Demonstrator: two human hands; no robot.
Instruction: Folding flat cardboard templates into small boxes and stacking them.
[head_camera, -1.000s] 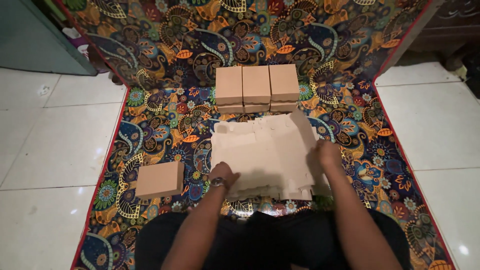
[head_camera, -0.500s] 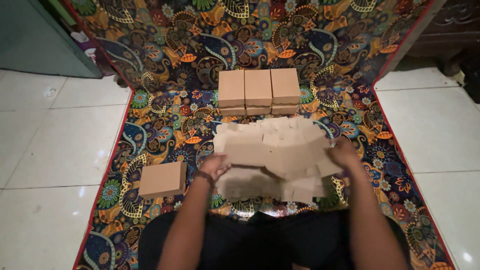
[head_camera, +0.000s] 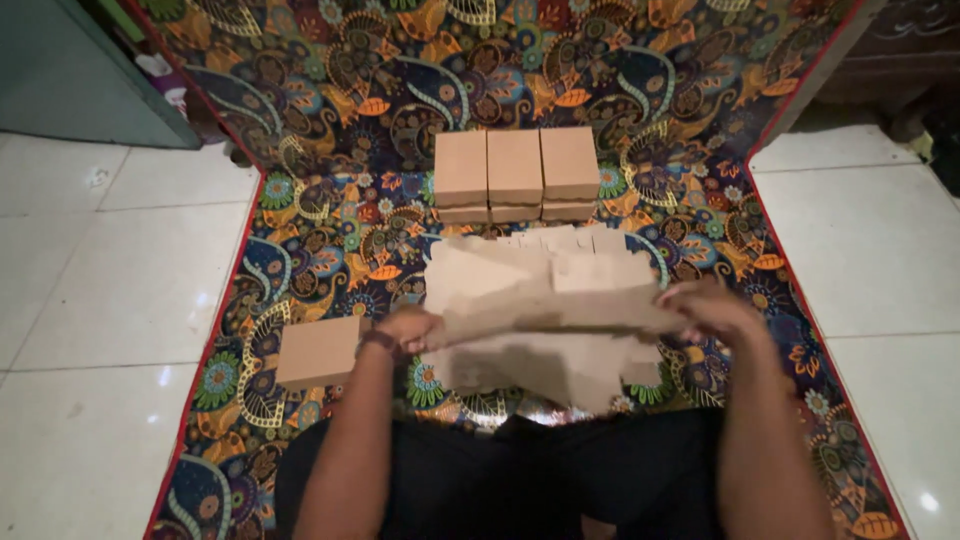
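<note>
I see both hands lifted just above the patterned mat (head_camera: 330, 240), gripping one flat brown cardboard sheet (head_camera: 560, 305) between them. My left hand (head_camera: 408, 330) is closed on the sheet's left end, a dark band at its wrist; my right hand (head_camera: 712, 312) is closed over its right end (motion blur hides the fingers, so I cannot tell the exact grip). Beneath the sheet lies a loose stack of flat cardboard blanks (head_camera: 530, 365), at the mat's near middle, just ahead of my knees. Toward the far middle of the mat sits a tight row of three folded brown boxes (head_camera: 516, 172), touching side by side. One single brown box (head_camera: 318, 352) rests by the mat's left edge, just beside my left wrist. White floor tiles (head_camera: 110, 300) lie open beyond both red-trimmed edges.
</note>
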